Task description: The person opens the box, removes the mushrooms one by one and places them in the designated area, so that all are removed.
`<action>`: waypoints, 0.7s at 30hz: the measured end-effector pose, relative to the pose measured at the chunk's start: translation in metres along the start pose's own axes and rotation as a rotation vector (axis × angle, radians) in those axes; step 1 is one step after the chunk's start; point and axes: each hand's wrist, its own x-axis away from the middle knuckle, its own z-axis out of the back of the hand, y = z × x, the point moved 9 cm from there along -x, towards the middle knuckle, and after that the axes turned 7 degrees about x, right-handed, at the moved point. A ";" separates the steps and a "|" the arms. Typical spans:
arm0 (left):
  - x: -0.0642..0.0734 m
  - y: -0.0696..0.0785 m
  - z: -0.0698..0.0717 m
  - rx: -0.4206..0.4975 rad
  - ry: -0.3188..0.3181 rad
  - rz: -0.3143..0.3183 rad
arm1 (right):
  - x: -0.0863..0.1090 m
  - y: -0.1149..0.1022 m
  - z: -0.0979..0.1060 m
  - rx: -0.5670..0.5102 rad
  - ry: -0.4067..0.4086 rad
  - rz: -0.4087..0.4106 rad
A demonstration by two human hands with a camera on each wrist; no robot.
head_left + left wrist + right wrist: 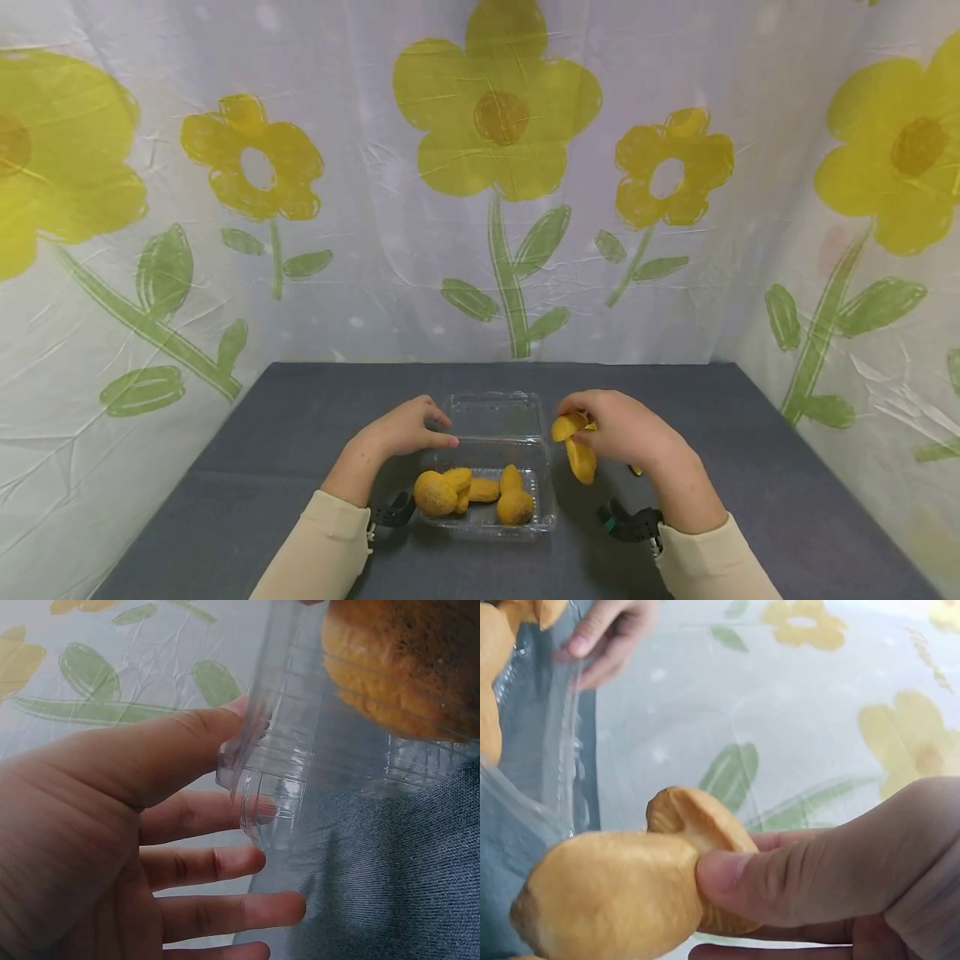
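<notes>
A yellow mushroom (581, 460) with a thick stem is pinched between thumb and fingers of my right hand (622, 425), above the table to the right of the box. In the right wrist view the thumb presses where the mushroom's (615, 896) stem meets the cap. The hinged clear plastic box (546, 508) stands open at the centre, its lid (495, 414) tipped back. Several similar mushrooms (514, 505) lie inside. My left hand (397, 429) is at the box's back left, thumb and index finger pinching its edge (259, 761), other fingers extended outside.
A dark grey cloth covers the table (225, 492). Curtains (360, 275) printed with yellow flowers hang behind and on both sides. Beside my right wrist a small yellow and dark thing (635, 470) peeks out, mostly hidden. Each wrist wears a black strap (393, 510).
</notes>
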 end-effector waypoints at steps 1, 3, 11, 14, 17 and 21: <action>0.000 0.000 0.000 -0.001 0.000 -0.001 | 0.001 0.003 0.001 -0.001 0.002 -0.007; 0.000 0.000 0.000 -0.001 0.002 -0.002 | 0.002 0.009 0.004 0.002 0.003 -0.029; 0.000 0.000 0.000 0.003 0.003 -0.008 | 0.007 0.028 0.011 -0.012 0.002 -0.074; 0.000 -0.001 -0.001 0.004 0.004 -0.004 | 0.010 0.035 0.014 -0.026 0.006 -0.087; 0.000 -0.002 -0.001 0.002 0.007 0.001 | 0.011 0.042 0.017 -0.032 0.008 -0.093; -0.001 -0.003 -0.001 0.007 0.014 0.004 | 0.015 0.054 0.020 -0.057 -0.006 -0.132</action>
